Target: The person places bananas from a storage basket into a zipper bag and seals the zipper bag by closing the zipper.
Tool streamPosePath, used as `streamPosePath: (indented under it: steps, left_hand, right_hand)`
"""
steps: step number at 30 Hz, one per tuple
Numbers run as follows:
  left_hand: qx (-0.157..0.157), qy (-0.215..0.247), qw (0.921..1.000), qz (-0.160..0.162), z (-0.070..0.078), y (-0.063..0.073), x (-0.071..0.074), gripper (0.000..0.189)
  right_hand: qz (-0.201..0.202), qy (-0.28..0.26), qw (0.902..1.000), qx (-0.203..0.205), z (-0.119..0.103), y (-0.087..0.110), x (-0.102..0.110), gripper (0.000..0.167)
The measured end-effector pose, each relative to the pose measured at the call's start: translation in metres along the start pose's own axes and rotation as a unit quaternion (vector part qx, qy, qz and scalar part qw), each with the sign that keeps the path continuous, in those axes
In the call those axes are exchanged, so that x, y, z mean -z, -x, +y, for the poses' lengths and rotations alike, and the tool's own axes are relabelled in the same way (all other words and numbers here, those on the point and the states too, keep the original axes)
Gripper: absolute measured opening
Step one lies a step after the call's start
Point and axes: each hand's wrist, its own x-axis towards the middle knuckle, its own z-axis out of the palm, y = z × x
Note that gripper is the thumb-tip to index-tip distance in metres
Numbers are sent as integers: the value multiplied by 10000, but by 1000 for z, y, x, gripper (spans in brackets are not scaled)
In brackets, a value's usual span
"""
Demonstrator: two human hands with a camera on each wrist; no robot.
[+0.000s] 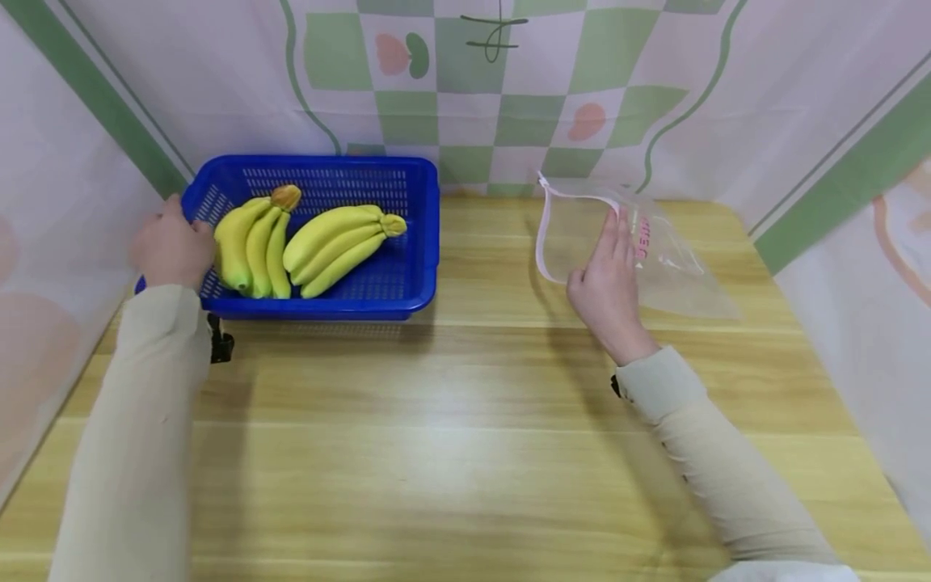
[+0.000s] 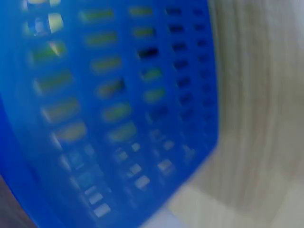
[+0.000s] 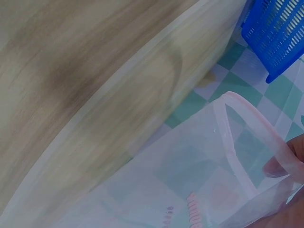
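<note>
At the left of the head view, my left hand (image 1: pixel 173 246) grips the left end of a blue plastic basket (image 1: pixel 429 242). Two bunches of bananas lie inside it: one bunch (image 1: pixel 254 246) with its stem toward the back, the other (image 1: pixel 340 246) with its stem to the right. My right hand (image 1: pixel 607 283) pinches the edge of a clear zipper bag (image 1: pixel 676 275) with a pink-white zip strip and pink print. The bag's mouth gapes toward the left. In the right wrist view, fingers (image 3: pixel 280 166) show at the bag's rim. The left wrist view is blurred, filled by the slotted basket wall (image 2: pixel 118 95).
A wooden table (image 1: pixel 436 453) lies under the basket and bag. Behind it hangs a green and white checked cloth (image 1: pixel 465 105), and pale cloth walls (image 1: pixel 858 323) flank both sides. A small black slider (image 1: pixel 542 180) sits at the bag's zip corner.
</note>
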Motion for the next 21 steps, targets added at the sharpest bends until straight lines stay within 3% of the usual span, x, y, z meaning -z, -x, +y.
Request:
streamPosePath:
  steps: [5,11,21]
  left_hand:
    - [-290,325,9986,297,23,1,-6,59]
    - [-660,361,9961,462,44,10,-15,55]
    - [-1329,72,9910,154,68,16,-32,56]
  right_hand:
    - [-40,24,10000,-16,0,1,0,85]
    - [-58,-6,10000,-77,1,3,0,85]
    - [-36,24,10000,-4,3,3,-1,83]
